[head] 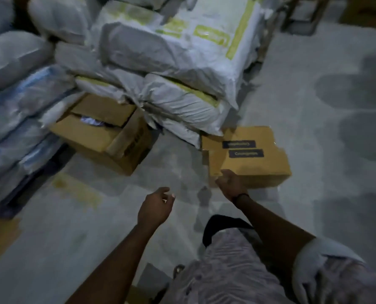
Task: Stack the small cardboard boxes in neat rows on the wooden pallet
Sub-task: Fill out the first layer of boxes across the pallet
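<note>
A small cardboard box [255, 159] with two dark labels on its top lies on the grey floor beside a pile of white sacks. Part of a second brown box [208, 142] shows just to its left, partly underneath it. My right hand [231, 183] is at the labelled box's near left corner, thumb on top and fingers curled around the edge. My left hand [156, 205] hovers over the floor to the left of it, fingers loosely curled, holding nothing. No wooden pallet is plainly visible in this dim, blurred view.
A larger open carton [103, 132] stands left of the sacks. White sacks with yellow-green print [178, 62] are piled behind both boxes. Blue-wrapped bundles [18, 119] sit on a dark base at the left. Bare floor [314, 150] stretches to the right.
</note>
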`<state>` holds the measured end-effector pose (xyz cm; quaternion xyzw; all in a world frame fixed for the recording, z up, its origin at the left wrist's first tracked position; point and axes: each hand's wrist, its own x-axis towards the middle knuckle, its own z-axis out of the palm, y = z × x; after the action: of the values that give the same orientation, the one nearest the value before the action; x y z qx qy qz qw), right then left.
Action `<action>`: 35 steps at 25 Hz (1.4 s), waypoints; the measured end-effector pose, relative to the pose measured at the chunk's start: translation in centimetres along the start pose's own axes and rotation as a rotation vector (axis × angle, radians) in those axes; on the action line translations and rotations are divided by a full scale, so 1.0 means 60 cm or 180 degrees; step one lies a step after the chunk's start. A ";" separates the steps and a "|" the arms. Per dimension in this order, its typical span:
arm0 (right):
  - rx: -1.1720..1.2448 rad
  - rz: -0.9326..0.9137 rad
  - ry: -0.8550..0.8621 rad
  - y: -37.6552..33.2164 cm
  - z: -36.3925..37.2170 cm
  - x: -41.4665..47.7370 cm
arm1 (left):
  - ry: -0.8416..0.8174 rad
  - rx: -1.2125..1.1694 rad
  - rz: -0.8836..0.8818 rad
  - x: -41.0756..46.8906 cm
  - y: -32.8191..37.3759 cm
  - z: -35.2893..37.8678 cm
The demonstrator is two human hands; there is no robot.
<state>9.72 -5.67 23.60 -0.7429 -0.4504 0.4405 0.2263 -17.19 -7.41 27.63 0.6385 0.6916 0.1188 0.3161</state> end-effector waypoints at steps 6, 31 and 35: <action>0.0495 0.0790 0.0670 0.059 -0.021 0.042 | -0.0743 0.0334 0.0871 0.150 0.075 0.043; 0.0358 0.1970 0.0241 0.232 0.210 0.632 | -0.2878 0.2993 0.2493 0.868 0.097 0.598; 0.0123 0.2024 0.0541 0.335 0.264 0.765 | -0.2595 0.2974 0.2296 1.008 0.070 0.718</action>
<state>15.02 23.33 -19.87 -0.8760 -0.1670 0.4340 0.1283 12.48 40.91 -20.52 0.8895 0.2429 -0.3405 0.1839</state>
